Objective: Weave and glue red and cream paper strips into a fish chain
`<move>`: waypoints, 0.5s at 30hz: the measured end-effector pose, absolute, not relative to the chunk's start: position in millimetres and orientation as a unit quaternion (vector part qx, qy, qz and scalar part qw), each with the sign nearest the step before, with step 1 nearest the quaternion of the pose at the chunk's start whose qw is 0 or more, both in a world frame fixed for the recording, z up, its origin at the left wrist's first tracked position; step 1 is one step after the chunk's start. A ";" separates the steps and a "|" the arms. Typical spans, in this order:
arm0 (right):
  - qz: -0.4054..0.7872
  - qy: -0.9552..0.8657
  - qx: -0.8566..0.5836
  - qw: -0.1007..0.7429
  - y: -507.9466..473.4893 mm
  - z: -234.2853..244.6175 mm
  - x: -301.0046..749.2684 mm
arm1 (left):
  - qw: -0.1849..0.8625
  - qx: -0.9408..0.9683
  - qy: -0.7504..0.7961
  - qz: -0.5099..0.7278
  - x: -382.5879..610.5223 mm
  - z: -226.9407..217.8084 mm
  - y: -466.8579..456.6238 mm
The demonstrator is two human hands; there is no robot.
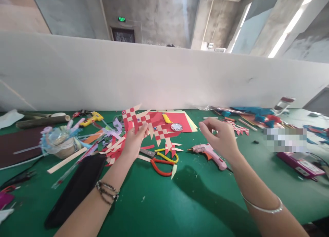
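Observation:
My left hand [136, 137] is closed on red-and-cream woven paper fish [161, 131] with small eyes and pointed fins. Several checkered fish overlap around its fingers, so I cannot tell how they are joined. My right hand [218, 136] is raised over the table with its fingers curled in; whatever they may hold is hidden. Below it lies a pink glue gun [209, 154], its nozzle facing left. Scissors [161, 158] with red and yellow handles lie just right of my left hand. Another small woven piece [172, 149] rests beside them.
Red paper sheets [189, 122] carry a round patterned container [176, 127]. At left are a yellow glue gun [94, 118], a black pouch [77, 189] and a plastic-wrapped pot [61, 144]. A magenta device [300, 165] is at right. A white partition [164, 76] borders the green table [159, 206].

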State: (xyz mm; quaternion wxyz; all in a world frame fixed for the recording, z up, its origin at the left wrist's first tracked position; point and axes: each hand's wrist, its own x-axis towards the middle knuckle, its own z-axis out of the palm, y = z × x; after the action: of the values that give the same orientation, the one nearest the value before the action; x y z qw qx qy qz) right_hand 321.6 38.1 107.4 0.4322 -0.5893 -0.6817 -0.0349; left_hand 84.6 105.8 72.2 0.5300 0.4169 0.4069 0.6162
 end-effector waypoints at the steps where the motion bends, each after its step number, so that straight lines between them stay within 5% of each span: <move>1: -0.053 -0.674 -0.632 0.377 35.7 100.2 329.3 | 0.529 0.417 0.408 0.617 85.4 69.3 107.5; 6: -0.025 -0.549 -0.835 0.000 32.6 47.9 374.7 | 0.534 0.401 0.391 0.633 85.6 58.5 112.4; 15: 0.068 -0.659 -0.749 0.013 47.9 1.1 406.0 | 0.553 0.388 0.367 0.640 86.5 51.8 115.1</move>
State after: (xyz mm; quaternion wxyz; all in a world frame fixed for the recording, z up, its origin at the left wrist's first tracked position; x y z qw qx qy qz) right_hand 406.0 47.9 1.1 0.0133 -0.7492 -0.6587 0.0683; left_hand 86.5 115.1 51.8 0.5531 0.3875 0.3668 0.6399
